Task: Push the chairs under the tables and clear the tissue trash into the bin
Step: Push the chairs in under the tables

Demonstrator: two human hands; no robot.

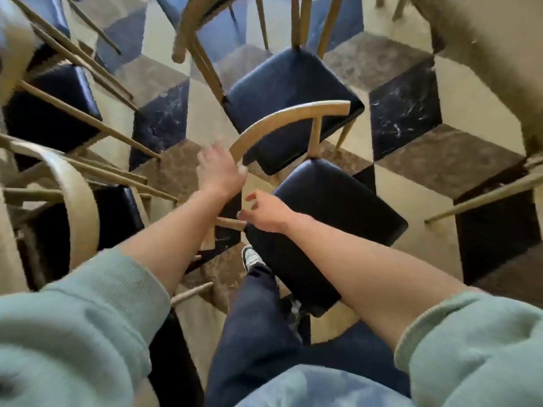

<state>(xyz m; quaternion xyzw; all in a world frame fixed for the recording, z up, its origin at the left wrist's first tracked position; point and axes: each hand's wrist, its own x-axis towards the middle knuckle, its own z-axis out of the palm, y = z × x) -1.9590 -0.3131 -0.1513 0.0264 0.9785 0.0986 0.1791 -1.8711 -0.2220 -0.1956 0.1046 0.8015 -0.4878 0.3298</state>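
A wooden chair with a dark padded seat (338, 207) stands right in front of me, its curved backrest (282, 120) arching over the seat of a second dark chair (291, 92) behind it. My left hand (219, 171) is at the left end of that backrest, fingers spread and thumb touching the wood. Hovering over the near seat's left edge, my right hand (264, 212) has loosely curled fingers and holds nothing. No tissue or bin is in view.
More chairs crowd the left side (79, 207) and top (188, 27). A beige table edge (484, 60) fills the upper right, with another at the upper left (14, 60). My leg and shoe (252, 259) stand between the chairs on the patterned floor.
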